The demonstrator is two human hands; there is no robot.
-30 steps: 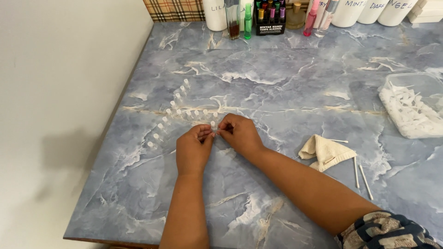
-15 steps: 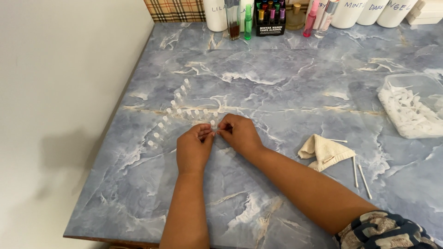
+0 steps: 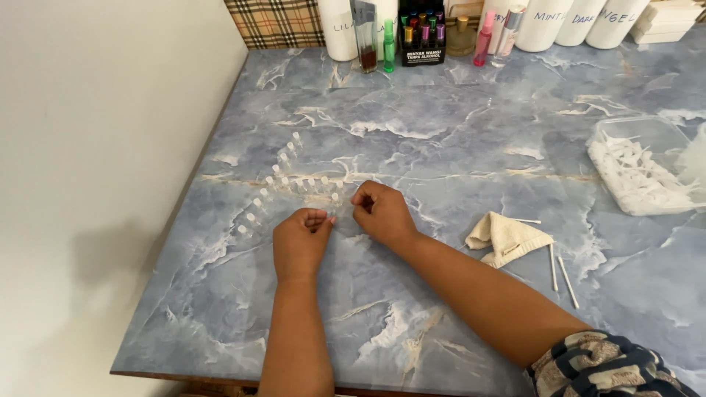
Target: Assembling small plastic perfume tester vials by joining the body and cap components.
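Observation:
My left hand (image 3: 300, 242) and my right hand (image 3: 383, 214) meet over the blue marbled table (image 3: 441, 147), fingertips close together. Between them they pinch a small clear vial with a white cap (image 3: 334, 209); which hand grips which part is hard to tell. Just beyond the hands stand two rows of the same small clear vials (image 3: 283, 173), one row running away to the back, one running right along a pale vein in the tabletop.
A cream cloth (image 3: 507, 237) and two thin white sticks (image 3: 560, 266) lie right of my right arm. A clear tub of white plastic parts (image 3: 638, 169) sits at the right edge. Bottles, a rack of coloured vials (image 3: 421, 33) and white containers line the back. A wall borders the left.
Both hands stay almost in place over the small vial; only the fingers shift slightly.

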